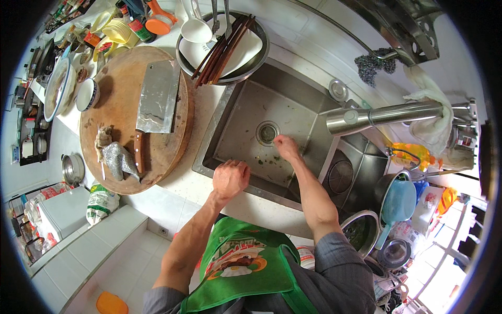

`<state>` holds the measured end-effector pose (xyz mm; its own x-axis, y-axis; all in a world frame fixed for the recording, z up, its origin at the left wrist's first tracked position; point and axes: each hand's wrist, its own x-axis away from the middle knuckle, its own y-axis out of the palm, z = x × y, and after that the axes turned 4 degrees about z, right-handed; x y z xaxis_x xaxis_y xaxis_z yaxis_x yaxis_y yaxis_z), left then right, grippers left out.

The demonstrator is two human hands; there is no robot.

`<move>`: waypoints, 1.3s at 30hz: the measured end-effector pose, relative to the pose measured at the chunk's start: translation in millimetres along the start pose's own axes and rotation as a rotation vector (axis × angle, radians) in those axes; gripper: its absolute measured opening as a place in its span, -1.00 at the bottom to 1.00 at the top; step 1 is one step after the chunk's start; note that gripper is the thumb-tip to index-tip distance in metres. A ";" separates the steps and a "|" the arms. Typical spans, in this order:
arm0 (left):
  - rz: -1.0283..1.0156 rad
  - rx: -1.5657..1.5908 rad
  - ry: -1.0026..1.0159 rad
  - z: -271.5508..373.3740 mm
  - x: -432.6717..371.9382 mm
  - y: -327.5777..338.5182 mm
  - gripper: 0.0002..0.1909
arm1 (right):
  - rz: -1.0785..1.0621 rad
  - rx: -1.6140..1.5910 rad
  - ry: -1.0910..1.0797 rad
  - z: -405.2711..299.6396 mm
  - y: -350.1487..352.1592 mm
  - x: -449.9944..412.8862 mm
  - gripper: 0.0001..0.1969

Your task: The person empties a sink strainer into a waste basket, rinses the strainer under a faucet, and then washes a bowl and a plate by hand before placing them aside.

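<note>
My left hand (pixel 231 179), with its fingers curled, is over the near edge of the stainless steel sink (pixel 243 117). My right hand (pixel 286 148) reaches over the basin beside the round drain strainer (pixel 268 133), its fingers curled in. Whether either hand holds something small cannot be told. Small green and dark scraps lie on the basin floor. To the left, a cleaver (pixel 158 98) lies flat on a round wooden chopping board (pixel 121 90), its brown handle towards me. Next to the handle lies a silvery piece of fish (pixel 119 159).
A metal bowl (pixel 262 62) with plates, chopsticks and ladles stands behind the sink. The steel faucet (pixel 386 116) juts in from the right. A small bowl (pixel 88 95) rests at the board's left edge. A blue dipper (pixel 398 201) and pots crowd the right side.
</note>
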<state>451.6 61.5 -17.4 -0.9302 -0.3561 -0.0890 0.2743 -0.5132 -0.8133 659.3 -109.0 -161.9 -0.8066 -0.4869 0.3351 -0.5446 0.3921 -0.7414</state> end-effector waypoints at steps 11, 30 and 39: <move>0.004 -0.028 0.025 4.5 -1.5 0.3 -0.88 | -0.488 -0.412 0.245 -5.7 39.4 -2.6 -0.80; -0.024 -0.026 -0.004 5.6 -6.3 1.3 -0.83 | -1.012 0.618 -0.432 67.2 80.3 24.5 -0.83; -0.003 -0.029 -0.015 -2.6 3.2 1.9 -0.86 | -0.234 0.828 0.031 -9.7 -28.8 -9.8 -0.63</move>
<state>448.5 61.4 -20.7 -0.9270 -0.3668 -0.0779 0.2641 -0.4913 -0.8300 680.7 -108.0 -138.2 -0.7074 -0.4575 0.5387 -0.3643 -0.4171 -0.8326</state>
